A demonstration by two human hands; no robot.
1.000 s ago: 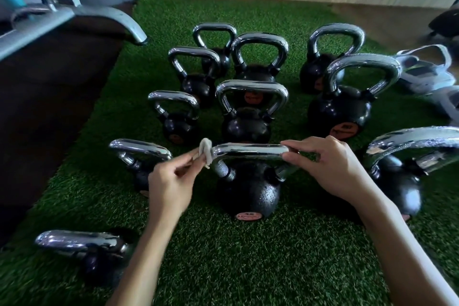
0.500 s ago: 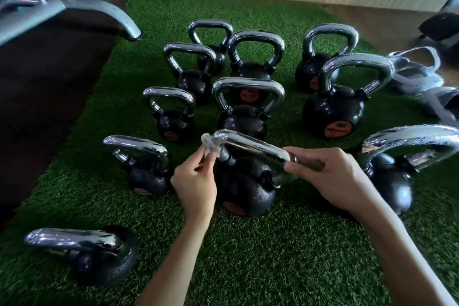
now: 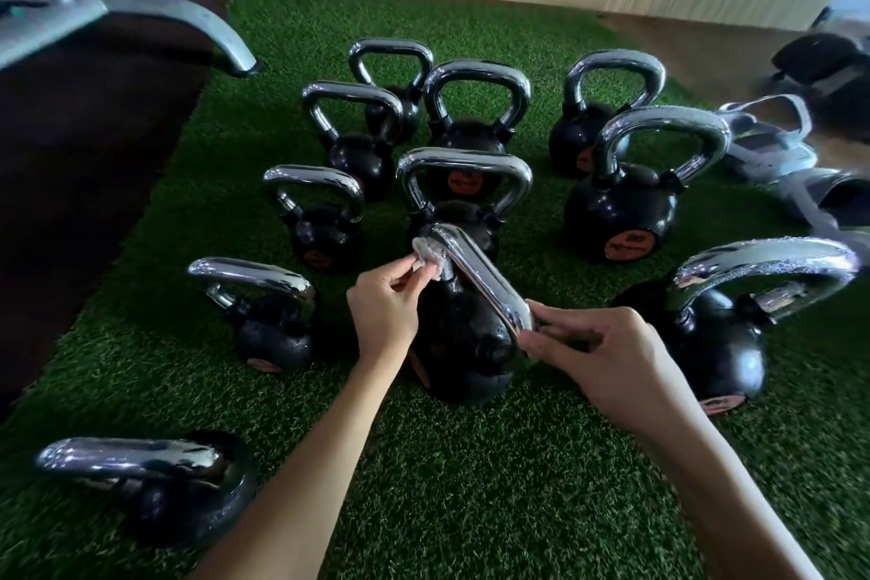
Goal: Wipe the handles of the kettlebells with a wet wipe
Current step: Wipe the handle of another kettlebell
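Wiping the tilted kettlebell mid-turf — my left grip pinching the wet wipe at the far bend of the handle, right grip pinching its near end — I'd next sweep along it.

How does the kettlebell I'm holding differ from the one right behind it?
The held kettlebell is turned, handle running diagonally; the kettlebell behind faces you, handle an open arch. Your left hand pinches a wet wipe against the held kettlebell and your right hand grips its handle; the kettlebell behind is untouched. Both have black bodies and chrome handles.
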